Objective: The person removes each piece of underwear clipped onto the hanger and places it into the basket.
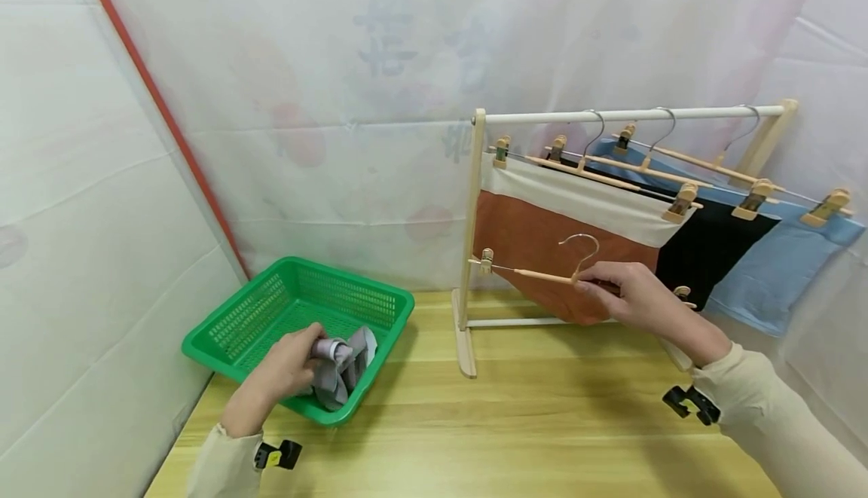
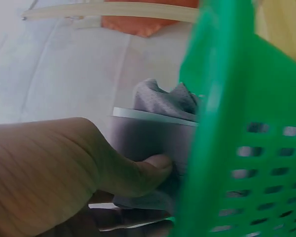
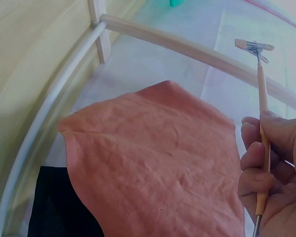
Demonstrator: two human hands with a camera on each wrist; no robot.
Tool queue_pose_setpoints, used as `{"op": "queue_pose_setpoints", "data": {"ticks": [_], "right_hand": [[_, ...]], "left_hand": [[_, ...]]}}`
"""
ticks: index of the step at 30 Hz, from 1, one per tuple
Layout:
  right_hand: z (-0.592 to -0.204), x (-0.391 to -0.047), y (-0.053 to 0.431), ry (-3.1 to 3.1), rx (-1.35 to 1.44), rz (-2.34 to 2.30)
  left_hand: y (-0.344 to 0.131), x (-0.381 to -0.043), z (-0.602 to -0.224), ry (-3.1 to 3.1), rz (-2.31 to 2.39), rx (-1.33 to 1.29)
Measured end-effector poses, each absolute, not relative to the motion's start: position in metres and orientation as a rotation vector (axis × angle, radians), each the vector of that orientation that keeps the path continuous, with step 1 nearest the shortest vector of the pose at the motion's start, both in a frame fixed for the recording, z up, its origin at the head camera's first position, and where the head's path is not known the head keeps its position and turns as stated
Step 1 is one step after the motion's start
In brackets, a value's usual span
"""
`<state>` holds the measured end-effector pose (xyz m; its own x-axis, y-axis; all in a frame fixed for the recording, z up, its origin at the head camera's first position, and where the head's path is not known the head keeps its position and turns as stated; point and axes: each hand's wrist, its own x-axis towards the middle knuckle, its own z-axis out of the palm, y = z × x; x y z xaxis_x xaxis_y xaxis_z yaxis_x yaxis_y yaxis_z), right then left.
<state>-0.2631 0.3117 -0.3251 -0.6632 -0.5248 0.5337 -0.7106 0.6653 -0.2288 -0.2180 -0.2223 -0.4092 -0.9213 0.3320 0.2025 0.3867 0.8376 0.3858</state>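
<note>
My left hand [image 1: 288, 362] reaches into the green plastic basket [image 1: 233, 368] and grips a grey cloth garment [image 1: 332, 377] with a pale band. In the left wrist view the thumb presses on the grey fabric [image 2: 148, 136] beside the basket wall, with fingers beneath. My right hand [image 1: 627, 294] holds a clip hanger [image 1: 545, 276] by its middle, its metal hook pointing up. The right wrist view shows fingers curled round the hanger's bar [image 3: 263, 94]; a clip [image 3: 254, 46] at its far end holds nothing. Behind it hangs a rust-orange garment [image 1: 542, 219] with a cream waistband.
A wooden rack [image 1: 472, 219] with a white rail [image 1: 542, 117] stands on the right of the wood-grain table [image 1: 434, 438]. Black [image 1: 712, 245] and light-blue [image 1: 766, 279] garments hang behind the orange one on clip hangers. White sheeting [image 1: 339, 144] encloses the back and sides.
</note>
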Motion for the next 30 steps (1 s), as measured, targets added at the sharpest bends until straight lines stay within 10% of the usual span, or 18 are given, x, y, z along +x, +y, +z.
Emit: {"op": "queue_pose_setpoints", "data": {"ticks": [30], "right_hand": [[-0.319, -0.266, 0.303, -2.473, 0.968, 0.598]], "left_hand": [[-0.192, -0.219, -0.403, -3.046, -0.624, -0.703]]}}
